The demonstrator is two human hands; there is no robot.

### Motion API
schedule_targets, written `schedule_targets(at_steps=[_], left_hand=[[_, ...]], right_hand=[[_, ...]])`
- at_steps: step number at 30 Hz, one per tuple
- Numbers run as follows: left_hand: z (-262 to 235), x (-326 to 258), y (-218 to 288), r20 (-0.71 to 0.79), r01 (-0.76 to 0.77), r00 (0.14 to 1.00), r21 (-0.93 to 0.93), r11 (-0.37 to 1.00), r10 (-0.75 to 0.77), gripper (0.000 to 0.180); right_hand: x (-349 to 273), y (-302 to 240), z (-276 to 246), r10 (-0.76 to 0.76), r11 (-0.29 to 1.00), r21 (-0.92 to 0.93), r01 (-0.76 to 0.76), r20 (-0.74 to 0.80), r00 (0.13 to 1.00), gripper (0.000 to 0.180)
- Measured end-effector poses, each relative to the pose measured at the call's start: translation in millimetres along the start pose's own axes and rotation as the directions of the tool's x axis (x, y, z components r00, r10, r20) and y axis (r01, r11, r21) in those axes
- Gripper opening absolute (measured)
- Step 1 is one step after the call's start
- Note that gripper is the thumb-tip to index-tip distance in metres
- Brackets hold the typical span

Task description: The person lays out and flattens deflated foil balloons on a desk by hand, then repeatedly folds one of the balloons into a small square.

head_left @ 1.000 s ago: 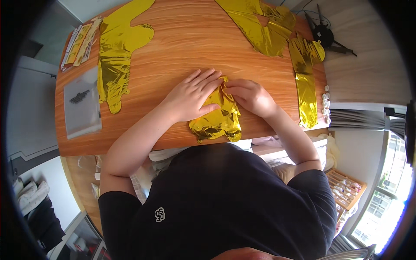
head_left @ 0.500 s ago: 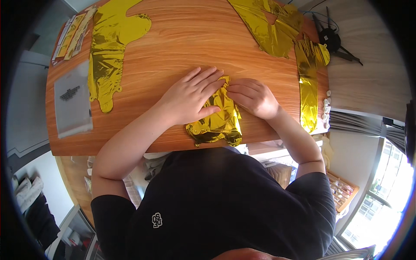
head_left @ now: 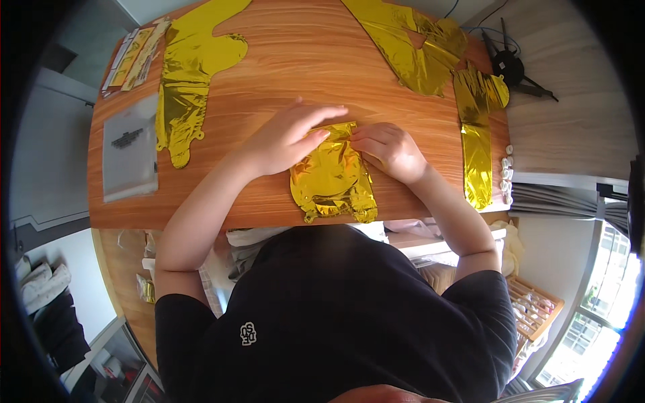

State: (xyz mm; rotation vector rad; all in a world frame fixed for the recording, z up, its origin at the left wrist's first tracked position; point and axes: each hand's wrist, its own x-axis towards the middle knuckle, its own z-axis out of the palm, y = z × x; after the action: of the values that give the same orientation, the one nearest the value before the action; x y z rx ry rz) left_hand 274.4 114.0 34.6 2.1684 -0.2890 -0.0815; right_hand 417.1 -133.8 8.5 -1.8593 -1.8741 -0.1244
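Note:
A folded gold foil balloon [head_left: 334, 176] lies near the table's front edge, creased and shiny, with small tabs along its near end. My left hand [head_left: 285, 140] is over its far left corner, fingers stretched out and thumb apart, the thumb tip by the foil. On the other side, my right hand [head_left: 391, 149] pinches the foil's far right edge between closed fingertips. A larger flat gold foil balloon [head_left: 185, 84] lies at the left. Two more gold foil pieces lie at the right: a wide one [head_left: 423, 57] and a long narrow one [head_left: 476, 144].
Clear plastic sleeves [head_left: 131, 154] lie on the left of the wooden table [head_left: 289, 60], below a stack of printed cards [head_left: 138, 57]. A black router with antennas [head_left: 508, 67] is at the far right. Small white rolls [head_left: 506, 174] line the right edge.
My left hand has lifted off the foil and shifted slightly left, uncovering more of the folded balloon. The foil looks flatter and wider. My right hand stays at its edge.

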Motion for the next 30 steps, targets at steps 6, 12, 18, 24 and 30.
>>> schedule_targets(at_steps=[6, 12, 18, 24, 30], left_hand=[[19, 25, -17, 0.1, -0.214, 0.976, 0.59, 0.778, 0.193, 0.048], [29, 19, -28, 0.116, -0.229, 0.973, 0.608, 0.76, 0.201, 0.049], [36, 15, -31, 0.094, -0.209, 0.975, 0.689, 0.694, 0.201, 0.055], [34, 17, -36, 0.1, -0.211, 0.976, 0.654, 0.727, 0.194, 0.06], [36, 18, -38, 0.086, -0.208, 0.976, 0.647, 0.733, 0.201, 0.062]], right_hand=[[4, -1, -3, -0.013, 1.0, 0.018, 0.013, -0.013, 1.0, 0.021], [8, -6, -5, -0.051, 0.998, -0.025, 0.052, 0.009, 0.999, 0.021], [12, -13, -13, -0.112, 0.989, -0.098, 0.112, -0.002, 0.994, 0.022], [9, -14, -16, -0.086, 0.996, 0.037, 0.084, 0.079, 0.993, 0.028], [4, -14, -10, -0.093, 0.996, -0.009, 0.093, 0.023, 0.995, 0.026]])
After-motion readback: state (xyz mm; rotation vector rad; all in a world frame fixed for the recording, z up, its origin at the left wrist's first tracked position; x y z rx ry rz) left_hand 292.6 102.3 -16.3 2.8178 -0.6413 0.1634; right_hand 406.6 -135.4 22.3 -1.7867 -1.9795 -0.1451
